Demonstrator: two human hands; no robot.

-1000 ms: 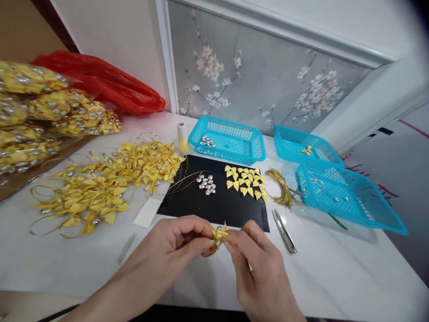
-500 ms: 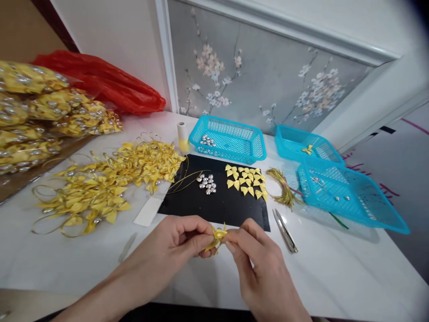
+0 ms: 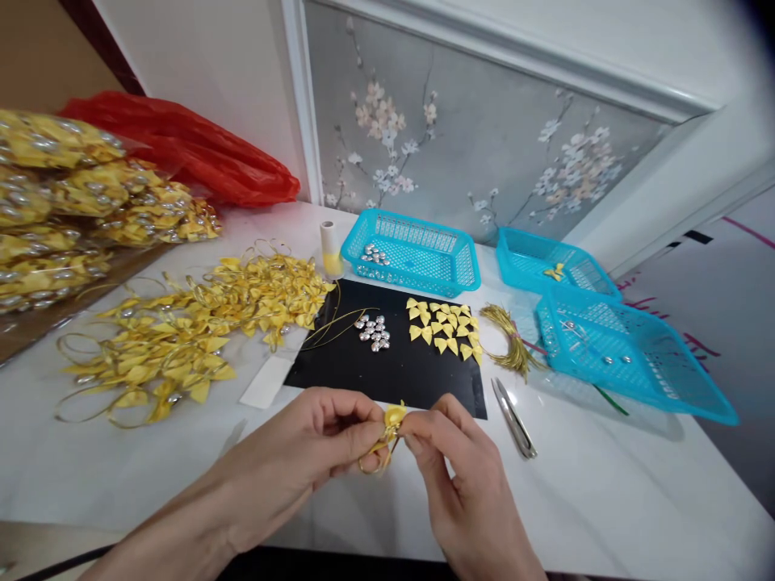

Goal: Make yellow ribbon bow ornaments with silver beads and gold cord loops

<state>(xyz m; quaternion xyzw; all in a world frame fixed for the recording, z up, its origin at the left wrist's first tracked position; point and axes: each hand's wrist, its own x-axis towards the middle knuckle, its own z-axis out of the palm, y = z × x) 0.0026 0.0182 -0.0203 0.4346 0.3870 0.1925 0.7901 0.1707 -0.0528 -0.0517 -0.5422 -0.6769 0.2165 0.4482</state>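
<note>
Between my hands is a small yellow ribbon bow (image 3: pixel 395 416) with a loop of gold cord hanging under it. My left hand (image 3: pixel 339 436) pinches the bow and cord from the left. From the right, the thumb and forefinger of my right hand (image 3: pixel 451 452) close on its other edge. Fingertips hide part of the bow. Beyond them lies a black mat (image 3: pixel 339 379) bearing a cluster of silver beads (image 3: pixel 374 332) and rows of yellow bows (image 3: pixel 446 327). Silver thread snips (image 3: pixel 513 420) rest to the right of my right hand.
Left is a heap of corded bows (image 3: pixel 182 339), with filled clear bags (image 3: pixel 60 202) and a red plastic bag (image 3: pixel 182 149) behind. A thread spool (image 3: pixel 330 250) stands near a blue basket (image 3: pixel 417 282). Rightward are a gold cord bundle (image 3: pixel 508 343) and two more baskets, one nearer (image 3: pixel 642 387).
The bow has turned between my fingers, its yellow face now higher and more upright. The cord loop now shows below it. Both hands have barely shifted.
</note>
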